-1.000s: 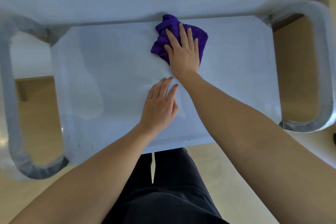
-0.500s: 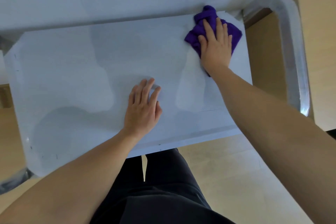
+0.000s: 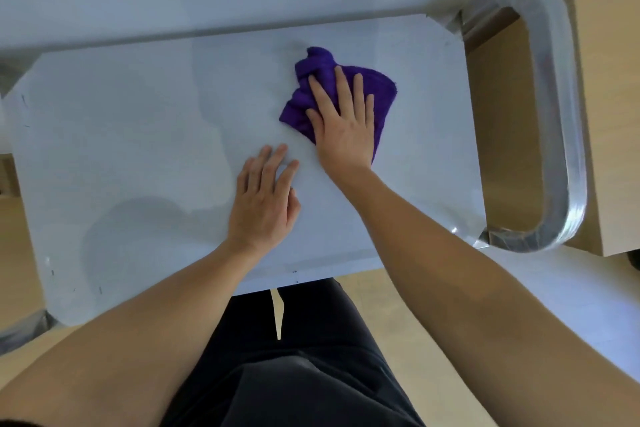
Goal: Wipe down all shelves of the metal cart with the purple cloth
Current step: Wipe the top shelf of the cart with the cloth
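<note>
Smooth metal shelf (image 3: 138, 135), right hand (image 3: 344, 125) flat on crumpled purple cloth (image 3: 313, 80)

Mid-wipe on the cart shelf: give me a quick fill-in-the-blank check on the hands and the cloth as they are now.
The cloth lying on the shelf is ____ in colour.
The right hand presses flat on the ____, fingers straight.
The left hand rests on the bare shelf and holds ____.
The curved metal handle stands at the shelf's ____ end.
Missing words: purple; cloth; nothing; right.
</note>
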A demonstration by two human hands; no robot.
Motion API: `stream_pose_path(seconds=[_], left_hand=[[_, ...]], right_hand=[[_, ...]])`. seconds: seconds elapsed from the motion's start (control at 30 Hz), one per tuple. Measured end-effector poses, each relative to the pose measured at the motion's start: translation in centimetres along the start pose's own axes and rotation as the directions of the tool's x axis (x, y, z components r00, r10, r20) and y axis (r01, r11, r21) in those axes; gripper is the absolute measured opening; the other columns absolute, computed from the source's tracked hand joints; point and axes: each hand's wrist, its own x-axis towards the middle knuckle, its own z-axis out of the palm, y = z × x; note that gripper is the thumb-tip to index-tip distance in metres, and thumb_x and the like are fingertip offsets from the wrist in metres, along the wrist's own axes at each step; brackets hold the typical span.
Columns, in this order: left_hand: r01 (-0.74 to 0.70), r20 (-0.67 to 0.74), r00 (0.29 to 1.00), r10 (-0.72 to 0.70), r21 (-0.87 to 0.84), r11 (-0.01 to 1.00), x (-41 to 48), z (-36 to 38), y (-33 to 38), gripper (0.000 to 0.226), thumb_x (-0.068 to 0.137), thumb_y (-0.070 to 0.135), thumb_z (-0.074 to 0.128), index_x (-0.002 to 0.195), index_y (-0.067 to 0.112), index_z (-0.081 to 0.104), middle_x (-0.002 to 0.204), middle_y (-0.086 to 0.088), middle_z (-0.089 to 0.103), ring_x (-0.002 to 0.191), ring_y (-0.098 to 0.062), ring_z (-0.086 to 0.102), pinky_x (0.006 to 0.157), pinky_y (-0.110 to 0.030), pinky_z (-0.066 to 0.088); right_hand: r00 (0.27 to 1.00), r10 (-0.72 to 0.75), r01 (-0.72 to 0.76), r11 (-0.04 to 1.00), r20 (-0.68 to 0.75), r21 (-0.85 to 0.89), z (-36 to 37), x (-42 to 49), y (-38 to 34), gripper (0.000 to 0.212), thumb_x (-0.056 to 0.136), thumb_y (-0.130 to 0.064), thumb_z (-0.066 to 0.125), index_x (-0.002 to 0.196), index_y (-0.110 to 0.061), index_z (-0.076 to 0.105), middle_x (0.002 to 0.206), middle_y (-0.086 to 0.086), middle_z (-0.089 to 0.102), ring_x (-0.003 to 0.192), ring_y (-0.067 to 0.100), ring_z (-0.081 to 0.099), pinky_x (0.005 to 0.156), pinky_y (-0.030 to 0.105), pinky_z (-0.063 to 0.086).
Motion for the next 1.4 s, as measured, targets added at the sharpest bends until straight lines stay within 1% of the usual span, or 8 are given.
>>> stream_pose_path(seconds=[0.1,0.4,0.63,0.8,0.9,1.1,1.23,1.4], left_hand=[[-0.003,-0.005,1.0,0.003,-0.003,1.0,0.0,0.0,0.3,0.043,0.091,0.014,0.048,0.132,0.004,0.055,0.149,-0.018,0.044,0.141,-0.038,0.036,0.115,-0.051,0.029],[-0.008,0.016,1.0,0.008,-0.01,1.0,-0.4,0.3,0.5,0.043,0.091,0.014,0.047,0.132,0.005,0.054,0.149,-0.018,0.043,0.14,-0.038,0.036,0.116,-0.05,0.028],[0.024,0.115,0.993,-0.017,-0.06,0.998,-1.2,-0.9,0.6,0.045,0.091,0.016,0.044,0.135,0.007,0.05,0.152,-0.016,0.04,0.143,-0.036,0.032,0.117,-0.05,0.028],[-0.051,0.159,0.985,0.064,-0.085,0.995,-2.5,-2.2,-1.1,0.046,0.089,0.014,0.046,0.134,0.009,0.052,0.153,-0.014,0.04,0.142,-0.035,0.036,0.11,-0.047,0.038],[-0.066,0.168,0.982,0.081,-0.091,0.994,-4.3,-3.1,-3.4,0.044,0.089,0.013,0.05,0.132,0.013,0.055,0.151,-0.011,0.043,0.139,-0.032,0.04,0.105,-0.044,0.042],[-0.03,0.159,0.987,0.039,-0.062,0.998,-8.5,-5.2,-8.5,0.042,0.089,0.014,0.045,0.129,0.015,0.059,0.149,-0.012,0.046,0.138,-0.03,0.044,0.101,-0.043,0.044],[0.109,0.14,0.984,-0.107,-0.008,0.994,-11.3,-6.9,-12.3,0.035,0.088,0.016,0.047,0.12,0.012,0.062,0.143,-0.013,0.05,0.131,-0.032,0.049,0.097,-0.043,0.044],[0.281,0.133,0.95,-0.283,0.036,0.959,-15.7,-8.9,-16.7,0.032,0.085,0.014,0.056,0.116,0.01,0.061,0.138,-0.015,0.052,0.126,-0.034,0.05,0.094,-0.045,0.045]], right_hand=[[1.0,0.016,-0.017,1.0,-0.021,-0.024,-1.1,-0.2,3.3,0.047,0.101,-0.047,0.029,0.147,-0.037,0.032,0.157,0.003,0.026,0.146,0.028,0.018,0.119,0.044,0.011],[0.94,0.341,-0.341,0.94,-0.028,-0.008,-3.5,-6.8,10.9,0.047,0.102,-0.046,0.024,0.148,-0.036,0.026,0.159,0.003,0.019,0.147,0.027,0.012,0.12,0.047,0.009],[0.888,0.46,-0.459,0.887,-0.018,0.043,-2.7,-13.1,8.9,0.047,0.102,-0.041,0.027,0.148,-0.033,0.026,0.16,0.004,0.016,0.147,0.031,0.009,0.119,0.05,0.008],[0.845,0.534,-0.531,0.843,-0.012,0.081,-1.9,-12.7,5.1,0.048,0.103,-0.04,0.026,0.15,-0.033,0.022,0.161,0.004,0.011,0.147,0.035,0.005,0.119,0.053,0.004],[0.868,0.496,-0.495,0.864,0.008,0.09,-1.2,-11.7,1.8,0.049,0.103,-0.04,0.026,0.151,-0.033,0.019,0.161,0.004,0.008,0.147,0.035,0.002,0.119,0.052,0.002],[0.943,0.326,-0.331,0.94,0.068,0.084,0.8,-9.6,-6.5,0.049,0.102,-0.042,0.028,0.15,-0.035,0.02,0.161,0.003,0.007,0.148,0.034,0.002,0.119,0.052,0.002],[0.974,0.206,-0.214,0.974,0.094,0.075,2.1,-8.8,-12.3,0.049,0.102,-0.041,0.03,0.15,-0.034,0.022,0.161,0.004,0.009,0.147,0.035,0.003,0.119,0.052,0.003],[0.986,0.014,-0.022,0.999,0.164,0.045,3.9,-9.0,-19.8,0.048,0.102,-0.041,0.03,0.15,-0.034,0.022,0.161,0.004,0.007,0.147,0.035,0.002,0.119,0.051,0.003]])
